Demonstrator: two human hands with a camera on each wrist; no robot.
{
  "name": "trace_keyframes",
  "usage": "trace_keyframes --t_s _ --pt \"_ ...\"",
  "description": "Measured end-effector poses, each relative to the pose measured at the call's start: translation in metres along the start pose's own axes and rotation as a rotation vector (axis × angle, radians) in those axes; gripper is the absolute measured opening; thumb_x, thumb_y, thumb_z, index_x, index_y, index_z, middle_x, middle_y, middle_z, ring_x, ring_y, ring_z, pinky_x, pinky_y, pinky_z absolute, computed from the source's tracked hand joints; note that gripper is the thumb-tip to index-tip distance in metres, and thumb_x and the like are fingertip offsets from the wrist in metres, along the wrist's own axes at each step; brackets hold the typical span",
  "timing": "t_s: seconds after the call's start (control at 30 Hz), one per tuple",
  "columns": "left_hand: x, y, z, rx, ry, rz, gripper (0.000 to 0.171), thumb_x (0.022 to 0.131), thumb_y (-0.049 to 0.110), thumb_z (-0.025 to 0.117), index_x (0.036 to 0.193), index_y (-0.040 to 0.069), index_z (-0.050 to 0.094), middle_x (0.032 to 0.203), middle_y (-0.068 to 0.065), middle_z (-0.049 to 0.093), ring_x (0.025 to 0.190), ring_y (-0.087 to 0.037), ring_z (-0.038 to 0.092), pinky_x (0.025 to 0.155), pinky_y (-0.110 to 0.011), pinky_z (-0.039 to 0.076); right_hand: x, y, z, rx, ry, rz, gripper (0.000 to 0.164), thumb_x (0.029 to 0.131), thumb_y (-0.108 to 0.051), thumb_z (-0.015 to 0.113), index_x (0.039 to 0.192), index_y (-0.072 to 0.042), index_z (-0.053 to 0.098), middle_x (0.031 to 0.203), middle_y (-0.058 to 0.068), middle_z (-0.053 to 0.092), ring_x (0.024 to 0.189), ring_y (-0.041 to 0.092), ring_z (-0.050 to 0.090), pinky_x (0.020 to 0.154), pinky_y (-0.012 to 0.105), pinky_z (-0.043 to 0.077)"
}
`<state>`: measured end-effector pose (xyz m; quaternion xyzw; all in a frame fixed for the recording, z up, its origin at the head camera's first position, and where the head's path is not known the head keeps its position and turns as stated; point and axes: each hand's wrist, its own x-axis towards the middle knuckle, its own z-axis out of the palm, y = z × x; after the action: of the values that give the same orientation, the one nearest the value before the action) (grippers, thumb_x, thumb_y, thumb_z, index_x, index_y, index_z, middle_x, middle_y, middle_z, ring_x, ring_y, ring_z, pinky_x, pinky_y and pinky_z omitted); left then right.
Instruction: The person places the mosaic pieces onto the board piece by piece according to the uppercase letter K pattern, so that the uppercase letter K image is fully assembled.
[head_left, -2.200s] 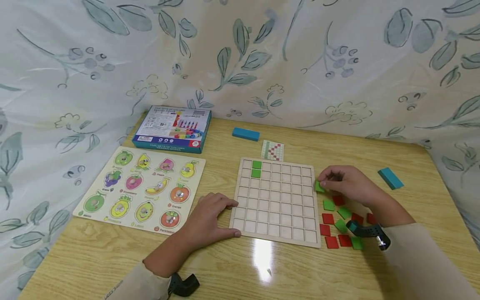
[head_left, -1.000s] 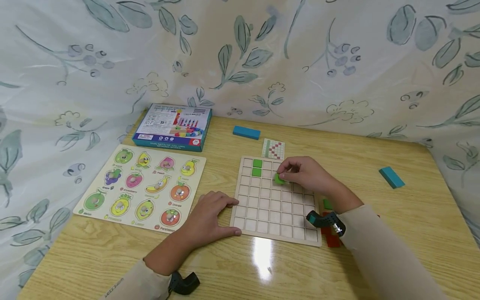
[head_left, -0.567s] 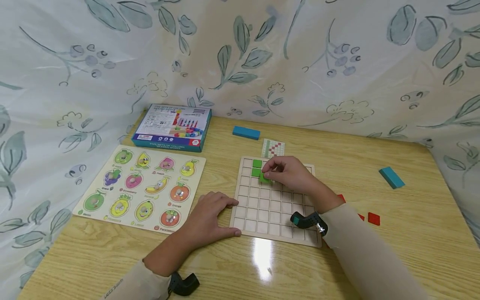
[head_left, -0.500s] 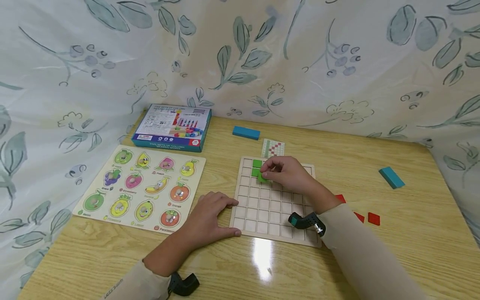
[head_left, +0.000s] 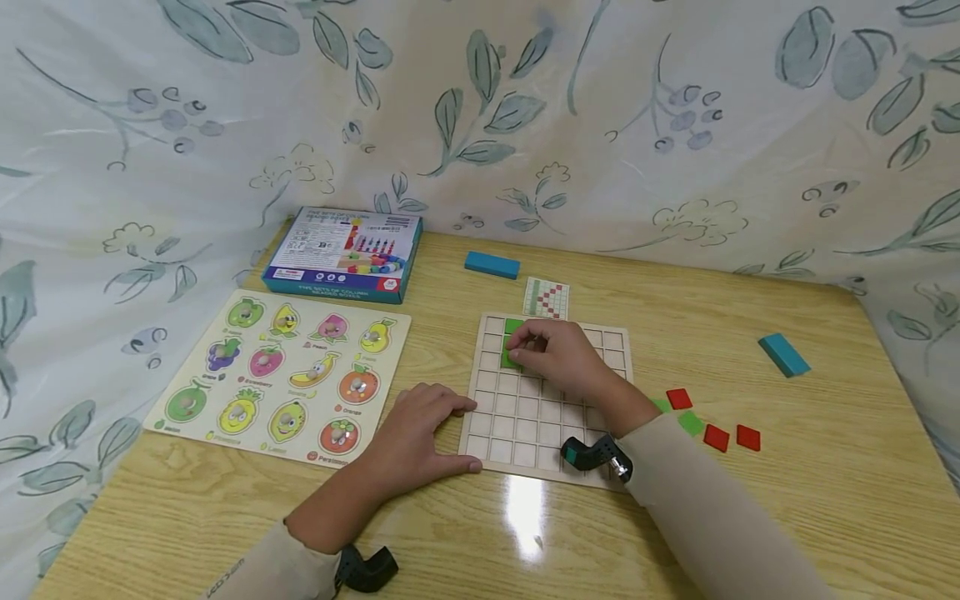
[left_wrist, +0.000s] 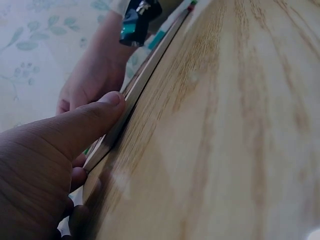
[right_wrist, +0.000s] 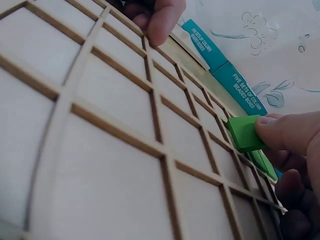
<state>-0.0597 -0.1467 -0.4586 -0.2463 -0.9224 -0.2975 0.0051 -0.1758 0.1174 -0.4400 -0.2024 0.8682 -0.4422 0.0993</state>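
Note:
My right hand [head_left: 561, 360] pinches a green square tile [right_wrist: 244, 133] between thumb and fingers. It tilts over the second column of the wooden grid board [head_left: 471, 421], just below the green tiles [head_left: 513, 326] lying in that column's upper cells. The fingers hide part of them in the head view. At the board's lower left, my left hand [head_left: 412, 442] rests with thumb and forefinger spread apart. Its thumb [left_wrist: 107, 102] touches the board's edge in the left wrist view, and its fingertips [right_wrist: 161, 30] meet the rim in the right wrist view.
Loose red tiles [head_left: 716, 437] and green tiles [head_left: 691, 423] lie right of the board, partly behind the sleeve. A pattern card [head_left: 547, 297] and blue block [head_left: 492, 265] sit beyond it. Left are a fruit puzzle [head_left: 277, 375] and box [head_left: 345, 254]; another blue block [head_left: 783, 355] lies right.
My right hand picked up the green tile from beside the board, carried it left across the grid and lowered it at the second column. The left hand stayed at the board's edge.

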Motion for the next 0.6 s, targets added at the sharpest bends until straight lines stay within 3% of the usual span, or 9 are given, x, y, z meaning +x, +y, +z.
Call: trace_keyframes --t_s 0.47,0.6 --pt "-0.0002 -0.0006 0.0002 -0.002 -0.005 -0.001 0.070 0.078 0.055 0.093 0.134 0.019 0.071 0.122 0.006 0.067 0.113 -0.018 0.057 0.105 -0.049 0.041 -0.0051 0.0014 0.0083 -0.087 0.042 -0.029 0.005 0.098 -0.022 0.081 0.103 -0.022 0.080 0.093 -0.008 0.071 0.077 0.018 0.059 0.075 0.039 0.048" --pt "-0.0002 -0.0007 0.0001 -0.005 -0.001 0.002 0.070 0.078 0.055 0.093 0.133 0.019 0.071 0.121 0.006 0.067 0.113 -0.018 0.057 0.105 -0.049 0.042 -0.0055 0.0016 0.0073 -0.121 0.035 -0.048 0.012 0.094 -0.022 0.085 0.104 -0.023 0.079 0.096 -0.008 0.070 0.080 0.018 0.057 0.076 0.038 0.047"
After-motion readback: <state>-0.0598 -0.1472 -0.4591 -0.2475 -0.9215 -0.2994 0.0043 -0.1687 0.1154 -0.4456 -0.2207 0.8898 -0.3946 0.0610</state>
